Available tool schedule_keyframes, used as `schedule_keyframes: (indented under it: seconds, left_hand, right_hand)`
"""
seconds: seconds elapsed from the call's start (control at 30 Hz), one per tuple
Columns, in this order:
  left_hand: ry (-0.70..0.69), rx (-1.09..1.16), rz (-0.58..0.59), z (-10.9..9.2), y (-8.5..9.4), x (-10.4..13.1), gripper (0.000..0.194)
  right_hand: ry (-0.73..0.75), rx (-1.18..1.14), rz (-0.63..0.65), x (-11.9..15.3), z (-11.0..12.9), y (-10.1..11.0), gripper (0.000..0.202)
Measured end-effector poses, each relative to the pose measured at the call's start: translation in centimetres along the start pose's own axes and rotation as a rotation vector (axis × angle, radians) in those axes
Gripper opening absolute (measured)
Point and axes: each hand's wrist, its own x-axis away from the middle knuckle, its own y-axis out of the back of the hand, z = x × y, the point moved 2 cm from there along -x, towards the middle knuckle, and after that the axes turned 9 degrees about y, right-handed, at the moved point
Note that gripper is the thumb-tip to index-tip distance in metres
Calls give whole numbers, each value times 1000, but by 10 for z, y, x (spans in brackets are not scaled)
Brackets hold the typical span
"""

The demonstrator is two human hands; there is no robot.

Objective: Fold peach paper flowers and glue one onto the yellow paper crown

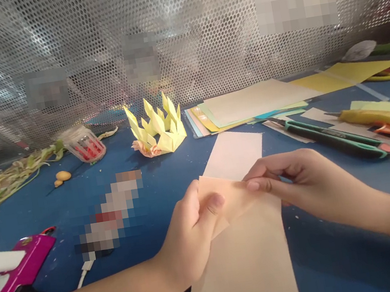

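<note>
A small peach-coloured piece of paper (231, 199) is held between both hands, near the middle of the view. My left hand (193, 230) grips its left side, with the thumb lying on top. My right hand (284, 176) pinches its right end between thumb and fingers. Beneath the hands a long pale sheet (251, 265) runs toward the bottom edge. Beyond them lies a lighter paper part (235, 152); the join between the two is hidden.
Behind stand a yellow folded-paper crown (159, 132) and a container with red pieces (86, 146). Stacked coloured papers (247, 103), a green cutter (338, 138) and a yellow glue gun (387, 120) lie right. A magenta device (31, 260) is left.
</note>
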Motion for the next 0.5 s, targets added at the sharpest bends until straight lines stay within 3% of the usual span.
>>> schedule_keyframes:
  seconds: [0.23,0.5]
  left_hand:
    - [-14,79,-49,0,-1,1,50]
    - [-132,61,-118,1,1,-2,35]
  right_hand:
    - [-16,-99,49,-2,-5,3,64]
    - [38,-83,-23,1,-9,3,59]
